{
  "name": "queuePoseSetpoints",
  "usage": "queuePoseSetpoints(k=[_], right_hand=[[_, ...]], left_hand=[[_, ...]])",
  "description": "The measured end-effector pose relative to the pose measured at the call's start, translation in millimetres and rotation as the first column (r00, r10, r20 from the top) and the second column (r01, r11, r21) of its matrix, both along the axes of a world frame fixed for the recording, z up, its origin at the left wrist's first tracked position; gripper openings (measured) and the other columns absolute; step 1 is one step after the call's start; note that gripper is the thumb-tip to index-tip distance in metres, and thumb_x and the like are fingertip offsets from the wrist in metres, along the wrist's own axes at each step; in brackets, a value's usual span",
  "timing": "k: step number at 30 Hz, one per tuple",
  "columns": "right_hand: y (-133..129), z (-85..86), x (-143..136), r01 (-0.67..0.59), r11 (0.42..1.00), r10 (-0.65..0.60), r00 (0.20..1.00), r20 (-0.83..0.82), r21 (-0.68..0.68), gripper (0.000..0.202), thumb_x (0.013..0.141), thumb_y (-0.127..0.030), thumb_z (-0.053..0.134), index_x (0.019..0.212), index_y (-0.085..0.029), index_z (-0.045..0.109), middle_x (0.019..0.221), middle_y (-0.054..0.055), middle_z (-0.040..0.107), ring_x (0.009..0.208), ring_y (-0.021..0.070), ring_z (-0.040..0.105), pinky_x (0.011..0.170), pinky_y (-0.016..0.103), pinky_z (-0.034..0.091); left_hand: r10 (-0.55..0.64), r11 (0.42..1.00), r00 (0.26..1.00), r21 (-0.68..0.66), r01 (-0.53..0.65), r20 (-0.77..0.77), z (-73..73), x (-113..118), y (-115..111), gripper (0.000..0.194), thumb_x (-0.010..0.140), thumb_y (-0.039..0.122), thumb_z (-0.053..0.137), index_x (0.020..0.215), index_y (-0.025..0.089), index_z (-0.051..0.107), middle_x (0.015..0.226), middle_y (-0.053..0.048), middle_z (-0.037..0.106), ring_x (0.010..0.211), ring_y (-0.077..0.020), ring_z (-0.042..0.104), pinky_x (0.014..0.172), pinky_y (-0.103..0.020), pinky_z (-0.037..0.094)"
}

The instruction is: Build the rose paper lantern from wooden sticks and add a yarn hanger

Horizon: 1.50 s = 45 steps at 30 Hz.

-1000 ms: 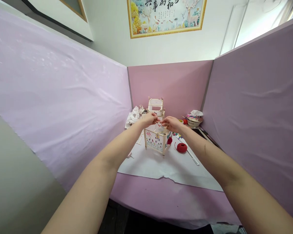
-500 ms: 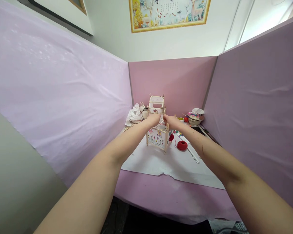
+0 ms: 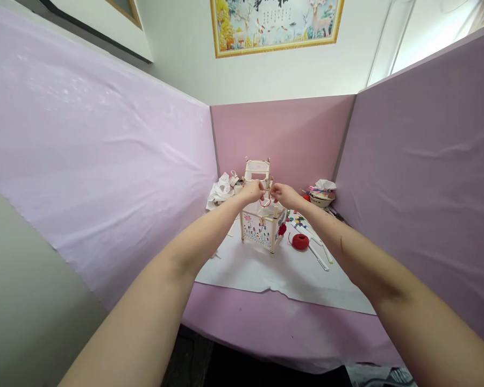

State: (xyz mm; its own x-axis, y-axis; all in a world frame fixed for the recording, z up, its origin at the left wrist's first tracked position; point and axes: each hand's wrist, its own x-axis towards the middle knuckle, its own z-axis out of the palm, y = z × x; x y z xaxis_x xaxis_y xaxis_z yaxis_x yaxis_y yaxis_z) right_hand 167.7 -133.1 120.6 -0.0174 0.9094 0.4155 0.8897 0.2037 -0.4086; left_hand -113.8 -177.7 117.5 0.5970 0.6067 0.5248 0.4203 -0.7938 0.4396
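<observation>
My left hand (image 3: 253, 191) and my right hand (image 3: 285, 194) are close together above a small stick-framed box (image 3: 258, 228) with painted flowers on its front panel. Both hands have closed fingers pinching a thin red string (image 3: 265, 203), which droops in a loop between them. Behind them rises a taller stick frame with white panels (image 3: 258, 165). A red flower (image 3: 282, 229) hangs on the box's right side. The red yarn ball (image 3: 300, 242) lies on the white sheet to the right of the box.
Crumpled white paper (image 3: 221, 191) lies at the back left. A bowl (image 3: 321, 200) with tissue and colourful items stands at the back right. White pens (image 3: 318, 255) and small coloured pieces (image 3: 299, 221) lie right of the box. Pink partitions (image 3: 282, 129) surround the table.
Both hands have lifted slightly and their fingers show more clearly. The red string now hangs in a visible loop between them. The view has shifted a little.
</observation>
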Motion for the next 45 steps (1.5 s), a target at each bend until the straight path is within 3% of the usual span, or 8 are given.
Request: queuePoseSetpoints(k=[7,14,20,24,28,31,39,45], right_hand=[[1.4,18.6,-4.6,0.06,0.995,-0.055,0.996,-0.069,0.076,0.01,0.08,-0.021,0.052,0.075,-0.017,0.059,0.073,0.002,0.063,0.065,0.0126,0.05,0.059,0.023,0.031],[9.4,32.9,-10.1,0.057,0.993,-0.039,0.986,-0.163,0.105,0.012,0.076,-0.018,0.055,0.074,-0.015,0.067,0.075,0.003,0.067,0.066,0.0125,0.054,0.059,0.023,0.033],[11.9,40.3,-5.2,0.006,0.991,0.01,0.992,-0.123,0.131,0.013,0.075,-0.016,0.058,0.082,-0.015,0.069,0.079,0.004,0.069,0.069,0.0129,0.056,0.061,0.022,0.036],[9.4,45.5,-6.5,0.06,0.975,-0.06,0.998,-0.006,0.215,0.011,0.073,-0.013,0.058,0.079,-0.016,0.067,0.077,0.003,0.068,0.068,0.0125,0.055,0.061,0.022,0.035],[12.0,47.9,-8.0,0.069,0.974,-0.086,0.994,0.07,0.216,0.009,0.073,-0.015,0.058,0.073,-0.017,0.067,0.078,0.003,0.068,0.071,0.0136,0.057,0.062,0.022,0.035],[15.0,48.2,-8.6,0.073,0.978,-0.086,0.994,0.063,0.193,0.009,0.075,-0.02,0.06,0.073,-0.017,0.068,0.076,0.003,0.069,0.069,0.0138,0.057,0.06,0.022,0.034],[13.8,38.8,-1.5,-0.011,0.994,0.015,0.999,-0.036,0.108,0.015,0.082,-0.02,0.057,0.086,-0.017,0.071,0.087,0.004,0.071,0.076,0.0138,0.059,0.066,0.022,0.037],[4.6,28.4,-2.8,0.079,0.972,-0.073,0.997,-0.032,0.22,0.016,0.079,-0.03,0.061,0.074,-0.017,0.068,0.076,0.003,0.068,0.066,0.0128,0.054,0.059,0.023,0.032]], left_hand=[[-0.031,0.995,0.998,-0.097,0.036,0.048,16.4,78.5,61.5,0.027,0.075,0.04,0.065,0.093,0.021,0.068,0.088,-0.01,0.069,0.1,-0.0252,0.057,0.085,-0.043,0.041],[-0.042,0.989,0.999,-0.142,0.046,0.029,31.4,119.8,92.7,0.02,0.078,0.035,0.063,0.091,0.022,0.071,0.085,-0.01,0.07,0.09,-0.0241,0.062,0.082,-0.044,0.046],[-0.009,0.979,1.0,-0.203,0.014,0.025,37.8,123.6,104.7,0.015,0.078,0.036,0.065,0.077,0.021,0.068,0.076,-0.008,0.068,0.088,-0.025,0.062,0.075,-0.043,0.046],[0.032,0.948,0.988,-0.318,0.018,0.151,36.0,124.5,98.3,0.021,0.077,0.037,0.067,0.067,0.019,0.062,0.067,-0.007,0.063,0.082,-0.0238,0.06,0.071,-0.041,0.045],[0.083,0.937,0.956,-0.348,0.021,0.282,34.1,130.6,89.8,0.023,0.08,0.035,0.065,0.066,0.018,0.059,0.064,-0.006,0.06,0.079,-0.0203,0.058,0.071,-0.037,0.044],[0.163,0.918,0.906,-0.397,0.007,0.392,34.8,133.6,85.5,0.022,0.083,0.033,0.062,0.068,0.018,0.058,0.065,-0.006,0.06,0.079,-0.019,0.057,0.071,-0.035,0.043],[0.161,0.878,0.916,-0.478,0.038,0.368,35.4,130.8,89.2,0.021,0.076,0.031,0.069,0.064,0.019,0.056,0.062,-0.007,0.062,0.079,-0.0214,0.058,0.067,-0.035,0.041],[0.158,0.866,0.903,-0.495,0.067,0.4,32.3,133.3,100.7,0.017,0.07,0.027,0.074,0.064,0.019,0.06,0.064,-0.008,0.064,0.079,-0.0217,0.06,0.065,-0.034,0.04]])
